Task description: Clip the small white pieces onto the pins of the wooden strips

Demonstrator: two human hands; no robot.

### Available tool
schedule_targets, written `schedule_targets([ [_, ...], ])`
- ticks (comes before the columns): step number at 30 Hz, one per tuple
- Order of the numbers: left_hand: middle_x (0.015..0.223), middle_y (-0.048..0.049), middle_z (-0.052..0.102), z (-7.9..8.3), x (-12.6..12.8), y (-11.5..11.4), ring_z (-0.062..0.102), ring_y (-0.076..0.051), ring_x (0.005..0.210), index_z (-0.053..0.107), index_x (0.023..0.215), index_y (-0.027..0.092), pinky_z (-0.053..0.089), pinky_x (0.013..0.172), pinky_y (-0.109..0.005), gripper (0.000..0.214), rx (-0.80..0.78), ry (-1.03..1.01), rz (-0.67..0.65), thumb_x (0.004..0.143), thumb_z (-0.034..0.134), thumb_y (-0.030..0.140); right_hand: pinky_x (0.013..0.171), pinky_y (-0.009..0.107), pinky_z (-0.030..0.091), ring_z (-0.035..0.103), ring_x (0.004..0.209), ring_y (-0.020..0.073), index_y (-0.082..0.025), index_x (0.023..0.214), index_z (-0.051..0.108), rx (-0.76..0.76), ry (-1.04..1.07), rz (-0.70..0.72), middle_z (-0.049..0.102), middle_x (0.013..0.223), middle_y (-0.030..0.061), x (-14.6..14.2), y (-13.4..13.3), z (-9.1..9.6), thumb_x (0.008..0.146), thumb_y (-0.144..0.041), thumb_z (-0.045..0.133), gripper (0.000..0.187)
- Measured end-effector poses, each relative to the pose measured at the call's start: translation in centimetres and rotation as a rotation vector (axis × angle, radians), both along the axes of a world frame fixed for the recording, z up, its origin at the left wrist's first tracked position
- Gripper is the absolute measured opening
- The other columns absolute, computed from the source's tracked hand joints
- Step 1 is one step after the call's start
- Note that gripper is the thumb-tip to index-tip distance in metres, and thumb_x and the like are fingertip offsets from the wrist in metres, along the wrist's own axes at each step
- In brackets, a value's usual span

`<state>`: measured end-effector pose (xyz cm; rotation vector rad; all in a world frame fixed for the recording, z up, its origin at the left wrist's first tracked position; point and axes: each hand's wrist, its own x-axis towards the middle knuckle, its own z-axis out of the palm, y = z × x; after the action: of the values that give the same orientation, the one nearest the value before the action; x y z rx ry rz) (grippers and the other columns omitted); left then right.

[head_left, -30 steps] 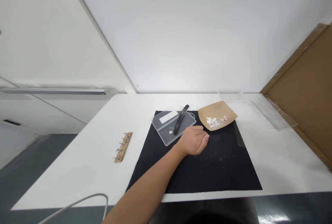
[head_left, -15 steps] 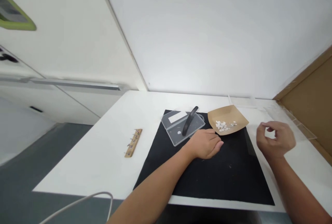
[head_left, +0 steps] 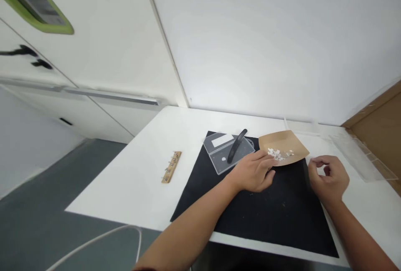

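Note:
My left hand (head_left: 254, 172) rests on the black mat (head_left: 266, 208), fingers stretched toward the near edge of a brown paper tray (head_left: 294, 144) that holds several small white pieces (head_left: 275, 154); it holds nothing. My right hand (head_left: 328, 177) hovers at the mat's right edge, just right of the tray, fingers loosely curled with nothing visible in them. A clear plastic case (head_left: 227, 152) lies behind my left hand with a black curved tool (head_left: 237, 146) across it.
A small wooden strip with metal pegs (head_left: 171, 167) lies on the white table (head_left: 140, 179) to the left. A clear plastic sheet (head_left: 360, 154) and brown cardboard (head_left: 380, 116) stand at the right. A white cable (head_left: 94, 244) hangs at the table's near left.
My right hand came into view and lowered toward the mat's right edge. My left hand's fingers stretched out toward the paper tray. The camera swung leftward.

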<state>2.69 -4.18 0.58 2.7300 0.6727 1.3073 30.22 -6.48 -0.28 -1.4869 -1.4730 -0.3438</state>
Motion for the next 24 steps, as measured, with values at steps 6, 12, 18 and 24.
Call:
schedule_targets([
  [6, 0.102, -0.0098, 0.074, 3.0, -1.9, 0.3, 0.067, -0.026, 0.098, 0.059, 0.111, 0.019, 0.052, 0.096, -0.046, 0.017, 0.116, 0.056, 0.208, 0.096, 0.055, 0.013, 0.065, 0.032, 0.047, 0.064, 0.072, 0.0199, -0.021, 0.085, 0.068, -0.037, 0.030, -0.014, 0.068, 0.079, 0.0025, 0.8, 0.5, -1.0, 0.080, -0.023, 0.067, 0.006],
  [12, 0.086, -0.0043, 0.070, 4.8, -11.1, -4.5, 0.061, -0.026, 0.087, 0.062, 0.097, 0.022, 0.045, 0.091, -0.048, 0.005, 0.104, -0.267, 0.652, 0.093, 0.063, 0.019, 0.061, 0.031, 0.047, 0.058, 0.063, 0.0165, -0.022, 0.081, 0.067, -0.086, 0.040, 0.062, 0.064, 0.072, -0.0003, 1.4, 0.6, -1.3, 0.076, -0.022, 0.064, 0.005],
  [18, 0.096, -0.0119, 0.072, 1.3, -20.7, -8.4, 0.052, -0.041, 0.115, 0.064, 0.095, 0.021, 0.043, 0.098, -0.052, 0.045, -0.364, -0.235, 1.383, 0.083, 0.074, 0.063, 0.064, 0.032, 0.047, 0.059, 0.065, 0.0177, -0.023, 0.084, 0.068, -0.109, 0.048, 0.061, 0.066, 0.074, 0.0004, 1.6, 0.8, -1.4, 0.077, -0.023, 0.066, 0.007],
  [24, 0.123, -0.0215, 0.067, -2.5, -22.2, -8.8, 0.051, -0.043, 0.126, 0.070, 0.116, 0.011, 0.035, 0.115, -0.052, 0.074, -0.635, 0.039, 1.526, 0.080, 0.066, 0.075, 0.067, 0.033, 0.046, 0.059, 0.068, 0.0192, -0.023, 0.086, 0.067, -0.142, 0.060, 0.079, 0.066, 0.075, 0.0010, 1.3, 0.9, -1.3, 0.079, -0.025, 0.064, 0.009],
])
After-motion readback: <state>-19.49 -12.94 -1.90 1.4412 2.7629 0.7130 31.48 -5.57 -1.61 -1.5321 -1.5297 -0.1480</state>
